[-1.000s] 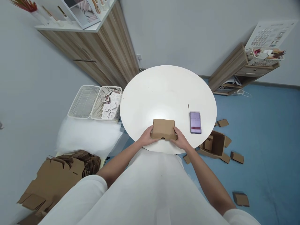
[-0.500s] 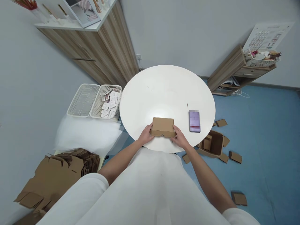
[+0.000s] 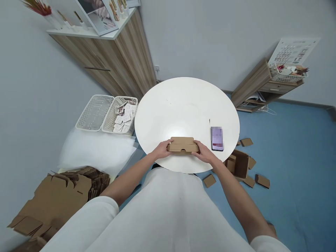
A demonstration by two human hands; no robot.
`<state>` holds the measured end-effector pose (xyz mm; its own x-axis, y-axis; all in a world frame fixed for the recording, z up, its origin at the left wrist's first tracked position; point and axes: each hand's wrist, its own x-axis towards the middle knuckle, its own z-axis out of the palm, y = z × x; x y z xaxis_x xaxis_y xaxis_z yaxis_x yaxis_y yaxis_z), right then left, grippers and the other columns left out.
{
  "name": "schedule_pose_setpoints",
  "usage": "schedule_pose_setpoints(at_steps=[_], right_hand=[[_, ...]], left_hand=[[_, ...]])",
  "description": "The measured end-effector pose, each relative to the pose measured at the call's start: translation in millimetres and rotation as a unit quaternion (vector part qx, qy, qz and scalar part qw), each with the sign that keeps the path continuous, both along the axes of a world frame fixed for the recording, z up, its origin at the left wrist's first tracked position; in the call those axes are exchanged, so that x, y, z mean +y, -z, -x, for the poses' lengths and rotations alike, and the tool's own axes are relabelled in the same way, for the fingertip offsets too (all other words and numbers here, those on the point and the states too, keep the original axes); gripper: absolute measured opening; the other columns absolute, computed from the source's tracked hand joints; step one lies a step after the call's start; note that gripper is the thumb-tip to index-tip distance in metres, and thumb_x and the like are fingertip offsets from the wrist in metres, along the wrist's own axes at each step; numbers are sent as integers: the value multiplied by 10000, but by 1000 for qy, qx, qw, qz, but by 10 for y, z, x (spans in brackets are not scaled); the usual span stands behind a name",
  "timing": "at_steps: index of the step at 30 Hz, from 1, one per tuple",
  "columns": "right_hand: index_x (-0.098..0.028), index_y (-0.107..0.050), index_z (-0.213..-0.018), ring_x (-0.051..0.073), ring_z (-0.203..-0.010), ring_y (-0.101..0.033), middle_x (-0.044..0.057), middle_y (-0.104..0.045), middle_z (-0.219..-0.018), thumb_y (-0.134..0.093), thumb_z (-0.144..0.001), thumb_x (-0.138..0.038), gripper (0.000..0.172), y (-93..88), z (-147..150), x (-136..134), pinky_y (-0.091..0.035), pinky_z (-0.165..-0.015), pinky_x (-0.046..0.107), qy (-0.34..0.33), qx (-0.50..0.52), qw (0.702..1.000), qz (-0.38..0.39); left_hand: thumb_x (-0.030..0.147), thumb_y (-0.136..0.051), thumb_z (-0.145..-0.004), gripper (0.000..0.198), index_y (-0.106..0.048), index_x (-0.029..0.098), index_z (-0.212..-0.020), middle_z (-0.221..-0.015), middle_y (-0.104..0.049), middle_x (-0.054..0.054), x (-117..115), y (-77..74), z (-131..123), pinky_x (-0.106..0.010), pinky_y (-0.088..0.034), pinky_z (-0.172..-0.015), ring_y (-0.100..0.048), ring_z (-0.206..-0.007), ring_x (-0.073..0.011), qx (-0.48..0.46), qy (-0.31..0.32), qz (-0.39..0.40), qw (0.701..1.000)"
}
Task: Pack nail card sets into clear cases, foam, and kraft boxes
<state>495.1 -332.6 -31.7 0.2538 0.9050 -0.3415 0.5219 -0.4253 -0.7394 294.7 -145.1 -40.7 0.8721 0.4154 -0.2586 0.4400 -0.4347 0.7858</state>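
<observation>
A small brown cardboard box (image 3: 183, 144) is between my hands over the near part of the white round table (image 3: 183, 101). Its lid looks closed, and a small notch shows in the middle of the near side. My left hand (image 3: 163, 149) grips the left end, fingers closed around the corner. At the right end, my right hand (image 3: 202, 152) holds it the same way. The box's underside is hidden, so I cannot tell whether it touches the tabletop. To the right of my right hand lies a phone (image 3: 217, 139) with a blurred purple screen.
Flat cardboard blanks (image 3: 60, 190) are stacked at the left, beside translucent sheets (image 3: 97, 150). A white basket (image 3: 105, 127) with cards stands against the table's left edge. On the blue floor at right, an open carton (image 3: 242, 164) sits among several small boxes (image 3: 262, 181).
The box has tipped, so more of its near side faces me and its top looks narrower. Both hands still hold its ends. My view has shifted slightly.
</observation>
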Motion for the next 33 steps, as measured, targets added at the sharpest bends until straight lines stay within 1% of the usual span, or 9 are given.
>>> schedule_pose_setpoints(at_steps=[2, 4, 9, 11, 15, 19, 26, 30, 33], right_hand=[[-238, -257, -1315, 234, -1063, -464, 97, -417, -1242, -659, -639, -369, 797, 40, 7, 0, -422, -849, 370, -15, -1, 1000, 1], [-235, -279, -1300, 232, -1065, -463, 99, -398, -1251, -685, -602, -295, 810, 92, 35, -6, -425, -844, 368, -16, -5, 1000, 0], [-232, -441, -1171, 214, -1000, -501, 75, -494, -1150, -603, -636, -178, 562, 94, 70, -15, -428, -805, 352, 19, -9, 1000, -15], [-254, -495, -1112, 197, -901, -540, 53, -536, -1111, -594, -656, -215, 469, 20, 20, 8, -447, -722, 323, 36, 35, 999, 5], [-246, -601, -934, 183, -760, -553, 39, -613, -959, -525, -743, -377, 244, -149, -159, 146, -434, -603, 289, 80, 115, 988, 63], [-208, -625, -820, 192, -762, -548, 49, -627, -846, -495, -757, -482, 309, -239, -295, 308, -443, -656, 309, 119, 155, 977, 86], [-216, -563, -1094, 168, -770, -585, 71, -591, -940, -580, -719, -438, 436, -227, -344, 232, -499, -747, 352, 146, 355, 922, 50], [-263, -508, -1156, 171, -825, -603, 64, -565, -1037, -673, -648, -340, 540, -167, -296, 114, -489, -814, 383, 174, 323, 930, 16], [-236, -519, -1100, 171, -833, -605, 58, -567, -991, -647, -663, -349, 469, -92, -206, 78, -503, -799, 381, 244, 288, 925, -32]], left_hand=[[358, -659, -621, 651, -434, 261, -1224, -1186, -529, -52, 9, 45, 9, -348, -422, -877, -516, -1049, -242, -24, -8, -6, 1000], [342, -686, -591, 670, -448, 265, -1213, -1170, -539, -54, -3, 89, 28, -358, -423, -880, -518, -1048, -244, -38, -20, -10, 999], [352, -693, -571, 647, -501, 241, -1179, -1119, -568, -70, -25, 103, 83, -362, -435, -851, -550, -974, -243, -33, -30, 10, 999], [383, -679, -581, 628, -517, 232, -1168, -1082, -585, -57, 5, 50, 82, -337, -444, -815, -569, -909, -223, -7, -25, 34, 999], [431, -621, -631, 496, -577, 237, -1085, -845, -618, -13, 111, -79, -6, -295, -444, -709, -571, -761, -184, 47, -29, 76, 996], [440, -581, -658, 365, -623, 242, -961, -760, -601, -3, 197, -114, -149, -275, -422, -636, -554, -713, -176, 52, -47, 92, 993], [450, -546, -688, 350, -612, 227, -950, -655, -556, 8, 254, -40, -246, -263, -409, -588, -532, -616, -146, 49, -65, 139, 987], [451, -544, -690, 358, -602, 223, -960, -640, -536, 12, 262, -21, -264, -257, -408, -580, -522, -597, -136, 54, -75, 151, 984], [441, -543, -691, 344, -604, 220, -947, -625, -524, 17, 265, -18, -273, -254, -407, -577, -513, -580, -130, 49, -78, 151, 984]])
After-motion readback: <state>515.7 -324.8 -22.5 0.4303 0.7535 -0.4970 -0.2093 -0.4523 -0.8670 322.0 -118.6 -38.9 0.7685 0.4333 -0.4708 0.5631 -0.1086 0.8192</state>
